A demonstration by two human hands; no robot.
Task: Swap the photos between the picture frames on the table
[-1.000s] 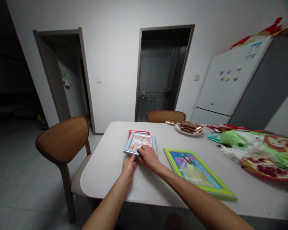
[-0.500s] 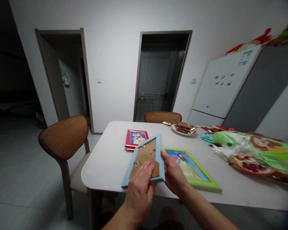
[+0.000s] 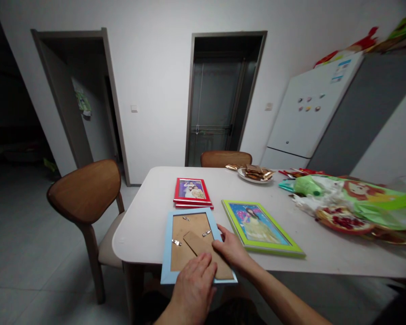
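Observation:
A light blue picture frame lies back side up at the table's front edge, showing its brown backing, metal clips and a slanted brown stand. My left hand rests on its lower part, fingers together over the stand. My right hand grips its right edge, thumb on top. Behind it sit stacked red frames, the upper one with a photo of people. To the right a lime green frame lies face up with a picture of a figure in a pale dress.
On the white table are a plate of wrapped snacks, a cut pomegranate and green plastic bags. Wooden chairs stand at the left and the far side.
The blue frame has tipped down from a tilted pose to lie flatter and nearer me, its back now fully in view. Both hands moved with it; the camera view shifted slightly.

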